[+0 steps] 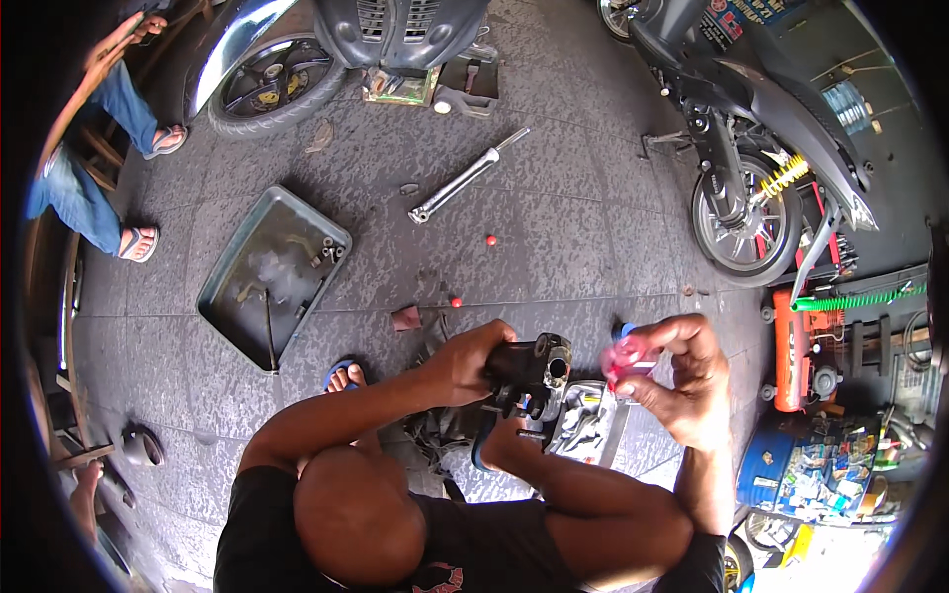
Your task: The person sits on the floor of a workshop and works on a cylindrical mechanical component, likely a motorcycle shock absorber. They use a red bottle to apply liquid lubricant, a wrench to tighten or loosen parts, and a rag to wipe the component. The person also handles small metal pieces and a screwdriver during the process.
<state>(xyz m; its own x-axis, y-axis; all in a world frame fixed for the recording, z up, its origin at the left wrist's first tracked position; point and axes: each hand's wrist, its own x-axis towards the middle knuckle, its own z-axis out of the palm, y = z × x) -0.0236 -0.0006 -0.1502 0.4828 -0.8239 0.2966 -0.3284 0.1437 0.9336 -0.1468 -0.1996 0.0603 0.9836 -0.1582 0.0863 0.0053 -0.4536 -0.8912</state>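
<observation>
My left hand (467, 362) grips a black metal part (526, 368) with a silver, open-bored end, held over my bent legs. Just right of it, my right hand (684, 376) holds a small clear container with red content (630, 358) between thumb and fingers; it is slightly blurred. Below the black part, a pale case or bag (583, 425) with tools lies by my foot. A silver fork tube (465, 185) lies farther forward on the floor, with two red balls (491, 240) and a small reddish scrap (405, 317) nearer me.
A grey tray (212, 296) holding small parts lies front left. Another person in jeans (74, 208) is at the far left. Motorcycles stand ahead (395, 30) and at right (732, 198). An orange compressor (796, 351) and blue drum (763, 465) are along the right side.
</observation>
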